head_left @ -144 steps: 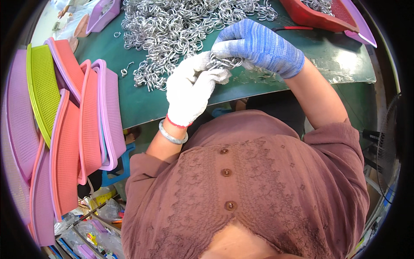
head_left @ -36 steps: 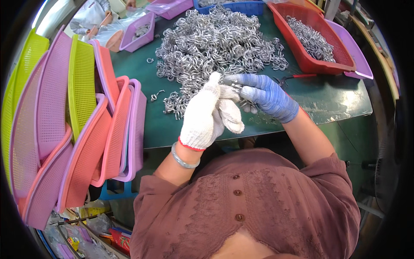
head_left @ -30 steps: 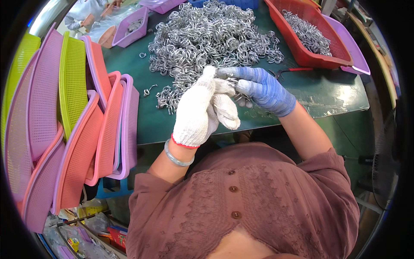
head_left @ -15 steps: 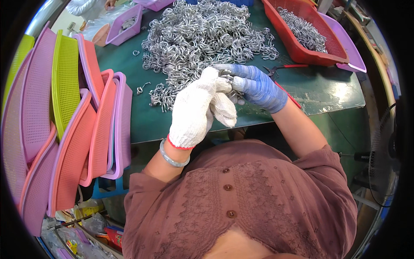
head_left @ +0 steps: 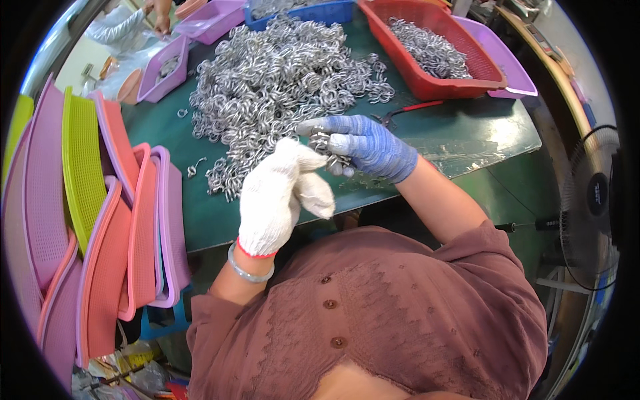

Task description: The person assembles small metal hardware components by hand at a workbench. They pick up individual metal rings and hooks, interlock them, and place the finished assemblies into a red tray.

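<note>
My right hand (head_left: 377,148), in a blue glove with pale fingertips, curls around a small clump of silvery metal rings (head_left: 321,141). Close against it on the left is my left hand (head_left: 272,200), in a white knitted glove with a red cuff edge. Its fingers are bent, and whatever they grip is hidden. Both hands are above the near edge of the green table (head_left: 220,230). Just beyond them spreads a big heap of similar rings (head_left: 267,87). Pliers with red handles (head_left: 421,105) lie past my right hand, partly covered by it.
Upright purple, green and coral baskets (head_left: 110,273) crowd the left side. A red basket (head_left: 490,72) of metal pieces stands far right beside a purple tray (head_left: 517,83). A blue basket (head_left: 313,15) is behind the heap. To the right is a fan (head_left: 593,200); another person's hand (head_left: 162,23) shows far left.
The whole view has shifted, so the table and hands appear further left and lower. Between my hands, the clump of rings in my right hand now shows more plainly.
</note>
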The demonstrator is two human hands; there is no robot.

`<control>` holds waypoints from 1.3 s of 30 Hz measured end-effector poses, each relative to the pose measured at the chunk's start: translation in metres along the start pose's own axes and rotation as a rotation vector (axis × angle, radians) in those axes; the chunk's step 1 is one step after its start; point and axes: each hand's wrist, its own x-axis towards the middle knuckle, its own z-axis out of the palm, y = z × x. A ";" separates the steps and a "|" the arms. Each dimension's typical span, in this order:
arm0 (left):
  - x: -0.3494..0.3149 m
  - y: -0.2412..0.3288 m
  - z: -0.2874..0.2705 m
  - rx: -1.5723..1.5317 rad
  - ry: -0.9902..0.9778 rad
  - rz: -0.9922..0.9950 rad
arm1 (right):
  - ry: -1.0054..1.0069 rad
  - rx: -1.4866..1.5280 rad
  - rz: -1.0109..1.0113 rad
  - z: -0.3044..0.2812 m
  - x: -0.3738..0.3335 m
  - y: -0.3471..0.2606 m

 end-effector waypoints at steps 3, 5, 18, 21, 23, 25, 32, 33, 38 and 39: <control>-0.004 -0.004 -0.020 -0.003 -0.031 0.058 | 0.196 -0.281 -0.048 -0.013 -0.010 -0.045; -0.005 -0.007 -0.025 0.105 0.081 0.024 | 0.466 -0.480 -0.225 -0.028 -0.023 -0.076; -0.008 -0.031 -0.042 0.261 0.156 -0.044 | 0.509 -1.752 -0.382 -0.111 -0.002 -0.109; -0.010 -0.036 -0.044 0.211 0.125 0.015 | 0.391 -1.686 -0.039 -0.084 0.026 -0.054; -0.010 -0.034 -0.046 0.180 0.093 0.007 | 0.553 -1.958 0.238 -0.098 0.038 -0.013; -0.008 -0.034 -0.050 0.109 0.049 -0.005 | 0.683 -2.026 0.238 -0.121 0.041 0.010; -0.012 -0.039 -0.051 0.060 0.084 -0.036 | 0.561 -1.594 0.475 -0.097 0.045 -0.020; -0.011 -0.039 -0.048 0.088 0.094 -0.019 | 0.575 -1.594 0.455 -0.090 0.042 -0.020; -0.009 -0.040 -0.052 0.017 0.052 -0.066 | 0.588 -1.432 0.134 -0.082 0.011 0.008; -0.009 -0.040 -0.051 0.024 0.055 -0.070 | 0.531 -1.325 0.098 -0.086 0.005 0.015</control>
